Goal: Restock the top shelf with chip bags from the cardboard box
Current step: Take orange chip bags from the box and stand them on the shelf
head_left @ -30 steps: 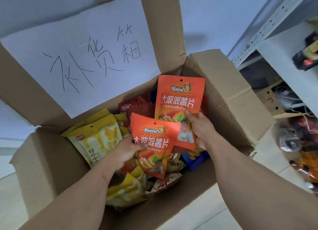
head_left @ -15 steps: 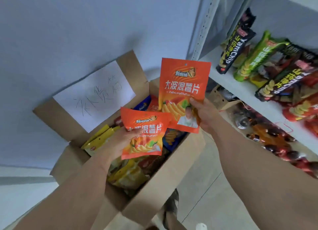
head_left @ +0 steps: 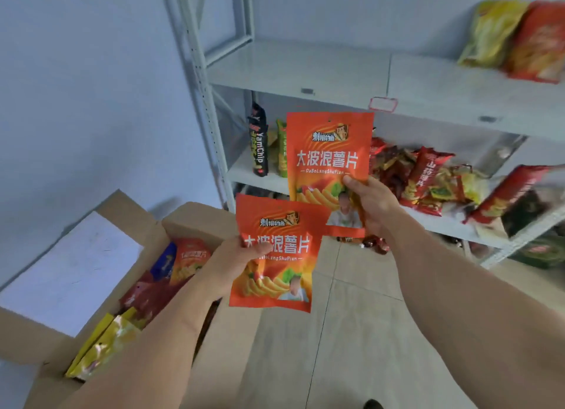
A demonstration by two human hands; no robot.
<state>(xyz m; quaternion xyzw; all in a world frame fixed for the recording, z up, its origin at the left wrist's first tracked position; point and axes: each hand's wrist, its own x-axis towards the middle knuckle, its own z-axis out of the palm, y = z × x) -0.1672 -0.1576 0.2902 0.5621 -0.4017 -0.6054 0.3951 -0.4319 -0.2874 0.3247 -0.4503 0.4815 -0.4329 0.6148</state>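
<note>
My left hand (head_left: 235,260) grips an orange chip bag (head_left: 275,268) by its left edge, held up above the floor. My right hand (head_left: 371,205) pinches a second, matching orange chip bag (head_left: 328,157) by its lower right corner, a little higher and partly behind the first. Both bags are in front of the grey metal rack. The top shelf (head_left: 305,69) is mostly bare, with a yellow bag (head_left: 489,32) and an orange bag (head_left: 538,41) at its right end. The open cardboard box (head_left: 198,219) sits at lower left with several snack bags inside.
The middle shelf (head_left: 256,176) holds a black YamChip bag (head_left: 258,142), a green bag and several red and yellow bags. A white paper sheet (head_left: 70,274) is taped to the box flap. A pale wall is at left, tiled floor (head_left: 351,332) below.
Both hands lifted the two orange bags out of the box and carried them right and up toward the rack. My view swung from the box to the shelves.
</note>
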